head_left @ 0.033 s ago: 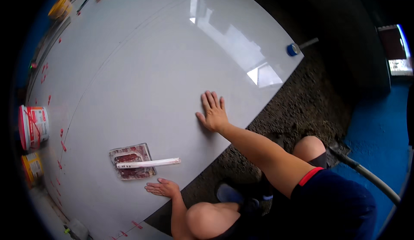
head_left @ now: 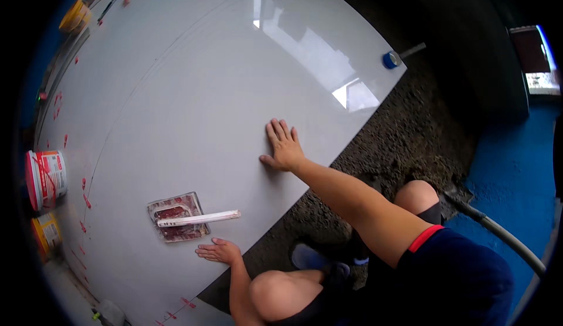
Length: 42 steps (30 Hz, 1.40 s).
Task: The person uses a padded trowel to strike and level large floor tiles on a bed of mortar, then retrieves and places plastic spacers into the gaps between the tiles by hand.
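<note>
Both my hands lie on a large, glossy pale grey tile slab [head_left: 187, 103]. My right hand [head_left: 285, 149] presses palm down near the slab's right edge, fingers spread, thumb out to the left. Flat by the near edge, my left hand [head_left: 218, 251] points left with its fingers extended. Just beyond it rests a rectangular hand float [head_left: 179, 206] with a smeared dark red face. A white bar [head_left: 214, 217] lies across the float, its end jutting right. Neither hand holds anything.
Dark, crumbly mortar [head_left: 404, 115] borders the slab's right edge. A blue tape roll [head_left: 391, 60] sits at the far right corner. Red tile clips [head_left: 87, 200] line the left joint, beside a white-and-red bucket [head_left: 48, 176] and a yellow bucket [head_left: 47, 232]. A long-handled tool [head_left: 492, 226] lies right.
The whole view has shifted slightly up and left. Both hands remain flat on the slab, and the float lies in the same place.
</note>
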Each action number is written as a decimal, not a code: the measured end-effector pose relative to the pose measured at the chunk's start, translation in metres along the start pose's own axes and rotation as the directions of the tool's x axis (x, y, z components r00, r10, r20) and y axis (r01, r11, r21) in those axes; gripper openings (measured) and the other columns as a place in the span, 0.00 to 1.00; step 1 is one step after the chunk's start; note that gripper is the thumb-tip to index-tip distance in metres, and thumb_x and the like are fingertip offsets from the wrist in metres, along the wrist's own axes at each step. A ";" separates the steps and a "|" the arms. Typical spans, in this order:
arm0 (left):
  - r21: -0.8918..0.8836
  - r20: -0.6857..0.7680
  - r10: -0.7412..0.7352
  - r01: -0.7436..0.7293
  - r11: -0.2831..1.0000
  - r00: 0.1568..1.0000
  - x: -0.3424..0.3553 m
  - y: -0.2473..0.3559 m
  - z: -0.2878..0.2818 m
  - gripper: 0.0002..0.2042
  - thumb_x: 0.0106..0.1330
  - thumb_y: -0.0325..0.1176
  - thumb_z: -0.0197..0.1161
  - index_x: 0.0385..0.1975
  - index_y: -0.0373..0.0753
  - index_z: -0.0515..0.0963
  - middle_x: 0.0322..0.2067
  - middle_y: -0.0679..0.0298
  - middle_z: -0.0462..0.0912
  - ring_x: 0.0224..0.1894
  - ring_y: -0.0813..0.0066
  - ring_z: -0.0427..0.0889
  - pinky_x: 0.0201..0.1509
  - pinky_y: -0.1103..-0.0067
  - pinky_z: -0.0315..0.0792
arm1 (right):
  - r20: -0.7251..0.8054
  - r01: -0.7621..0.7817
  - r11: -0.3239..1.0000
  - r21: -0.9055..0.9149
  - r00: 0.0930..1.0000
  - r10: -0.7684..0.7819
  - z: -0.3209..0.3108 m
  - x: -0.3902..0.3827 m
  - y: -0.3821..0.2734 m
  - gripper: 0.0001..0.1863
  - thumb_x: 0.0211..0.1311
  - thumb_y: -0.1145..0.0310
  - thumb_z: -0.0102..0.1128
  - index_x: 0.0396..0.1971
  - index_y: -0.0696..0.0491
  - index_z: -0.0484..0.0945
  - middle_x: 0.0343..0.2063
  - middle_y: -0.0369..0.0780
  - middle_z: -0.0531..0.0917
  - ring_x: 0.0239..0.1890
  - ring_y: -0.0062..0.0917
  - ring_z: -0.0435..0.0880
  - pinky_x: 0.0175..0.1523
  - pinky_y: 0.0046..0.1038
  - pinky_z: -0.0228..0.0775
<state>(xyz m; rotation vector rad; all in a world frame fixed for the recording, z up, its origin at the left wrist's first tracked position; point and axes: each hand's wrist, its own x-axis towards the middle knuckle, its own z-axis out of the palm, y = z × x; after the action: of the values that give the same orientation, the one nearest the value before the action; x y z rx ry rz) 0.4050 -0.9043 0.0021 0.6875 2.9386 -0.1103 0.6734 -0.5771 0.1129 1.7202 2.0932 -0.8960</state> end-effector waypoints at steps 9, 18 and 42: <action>-0.211 0.729 0.463 -0.478 0.852 0.504 0.058 0.006 -0.197 0.23 0.66 0.52 0.58 0.29 0.35 0.85 0.34 0.42 0.84 0.41 0.46 0.84 0.48 0.60 0.73 | -0.036 -0.168 0.924 0.343 0.981 0.192 -0.204 -0.186 0.161 0.27 0.69 0.49 0.52 0.51 0.58 0.80 0.45 0.51 0.85 0.50 0.45 0.83 0.57 0.41 0.73; -0.251 0.624 0.396 -0.307 0.918 0.674 -0.133 0.020 -0.435 0.20 0.75 0.44 0.48 0.45 0.28 0.72 0.47 0.36 0.77 0.52 0.35 0.74 0.56 0.54 0.67 | 0.260 -0.616 0.694 0.373 0.787 0.559 -0.226 -0.587 0.177 0.20 0.64 0.51 0.58 0.34 0.55 0.84 0.33 0.50 0.86 0.39 0.46 0.86 0.46 0.44 0.76; -0.505 0.849 0.287 0.520 0.689 0.444 -0.146 -0.105 -0.657 0.10 0.72 0.34 0.61 0.34 0.33 0.75 0.23 0.63 0.77 0.20 0.77 0.74 0.23 0.80 0.71 | 0.371 -0.598 0.214 0.772 0.698 0.612 -0.329 -0.735 0.085 0.20 0.71 0.57 0.55 0.50 0.59 0.79 0.43 0.43 0.85 0.38 0.30 0.88 0.37 0.30 0.76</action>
<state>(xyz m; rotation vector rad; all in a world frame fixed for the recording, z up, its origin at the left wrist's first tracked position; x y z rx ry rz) 0.4212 -0.9967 0.6767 0.1248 1.6775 0.5137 0.9897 -0.9352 0.7668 2.6892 0.5972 -1.7698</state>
